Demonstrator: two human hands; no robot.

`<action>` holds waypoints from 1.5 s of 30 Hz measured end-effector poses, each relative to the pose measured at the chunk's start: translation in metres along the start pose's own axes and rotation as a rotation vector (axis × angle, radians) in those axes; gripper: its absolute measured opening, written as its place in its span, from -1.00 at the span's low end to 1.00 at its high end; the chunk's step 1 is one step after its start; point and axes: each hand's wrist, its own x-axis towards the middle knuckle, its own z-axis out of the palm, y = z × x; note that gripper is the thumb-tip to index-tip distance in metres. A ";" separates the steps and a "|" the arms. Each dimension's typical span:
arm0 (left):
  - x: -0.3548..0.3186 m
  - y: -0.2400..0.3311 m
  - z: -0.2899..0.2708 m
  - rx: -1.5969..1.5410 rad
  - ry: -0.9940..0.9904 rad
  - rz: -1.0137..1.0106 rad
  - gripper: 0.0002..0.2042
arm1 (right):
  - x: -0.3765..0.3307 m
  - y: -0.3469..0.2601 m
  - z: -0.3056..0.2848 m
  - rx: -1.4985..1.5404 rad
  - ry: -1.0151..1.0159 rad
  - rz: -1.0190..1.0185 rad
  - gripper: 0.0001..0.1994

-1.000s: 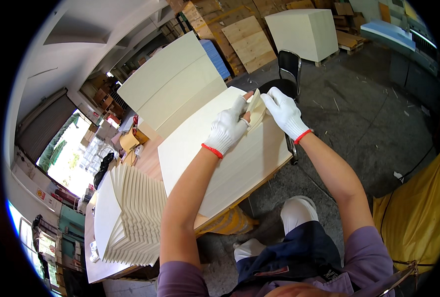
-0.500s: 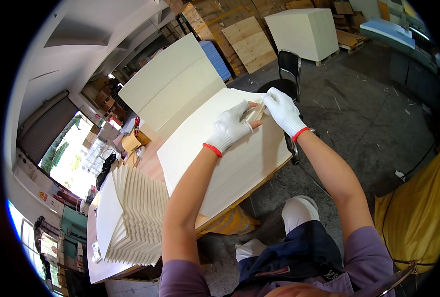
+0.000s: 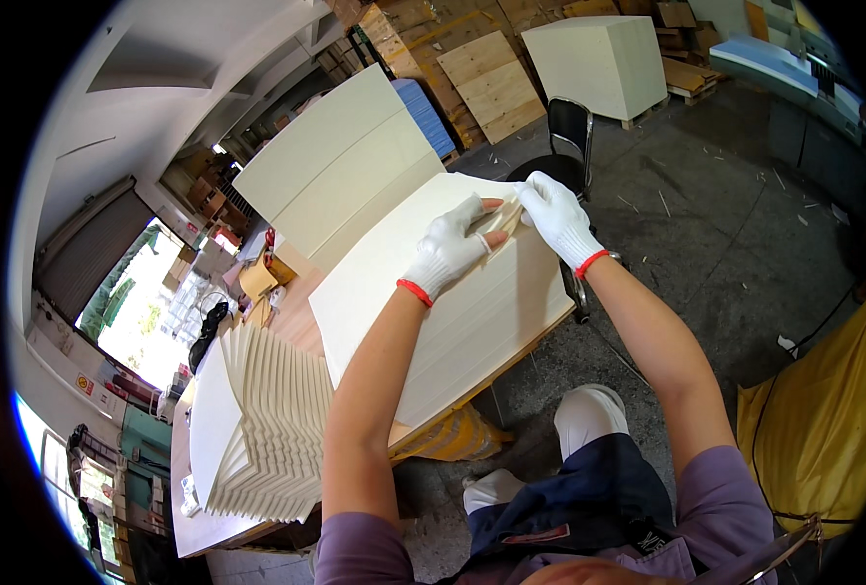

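Observation:
A large cream sheet of board or paper with parallel crease lines covers a stack on the wooden table. My right hand, in a white glove with a red cuff, pinches the sheet's far right corner. My left hand, gloved likewise with thumb and one fingertip bare, rests on the sheet to the left of it. Its thumb and finger are spread beside a raised, folded strip near that corner. The exact layers under my right fingers are hidden.
A pile of folded cream sheets stands at the table's near left. Behind the work leans a tall creased panel. A black chair stands beyond the right corner. Yellow sacking hangs at the right; a pale block stack sits behind.
My left hand has slid slightly to the left, its thumb drawing back along the folded strip. The right hand keeps its place at the corner.

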 end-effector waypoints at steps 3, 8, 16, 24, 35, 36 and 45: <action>-0.004 0.002 0.005 -0.004 0.075 0.051 -0.59 | -0.003 -0.004 -0.011 -0.128 -0.025 -0.005 -0.47; -0.005 -0.007 -0.001 0.160 0.124 0.063 -0.67 | -0.011 -0.031 -0.039 -0.677 -0.239 0.018 -0.42; -0.003 0.003 0.001 0.158 0.065 -0.023 -0.70 | 0.008 -0.017 -0.034 -0.780 -0.120 -0.664 -0.64; -0.004 0.002 0.000 0.168 0.063 0.020 -0.73 | -0.006 -0.018 -0.012 -0.153 -0.091 -0.099 -0.48; -0.001 0.002 0.000 0.120 0.036 -0.038 -0.66 | -0.010 -0.012 -0.010 -0.169 -0.035 -0.121 -0.48; -0.003 0.005 -0.001 0.123 0.023 -0.049 -0.67 | -0.011 -0.013 -0.010 -0.169 -0.037 -0.114 -0.48; -0.001 0.000 -0.002 0.228 0.046 0.012 -0.67 | -0.009 -0.010 -0.009 -0.202 -0.005 -0.154 -0.50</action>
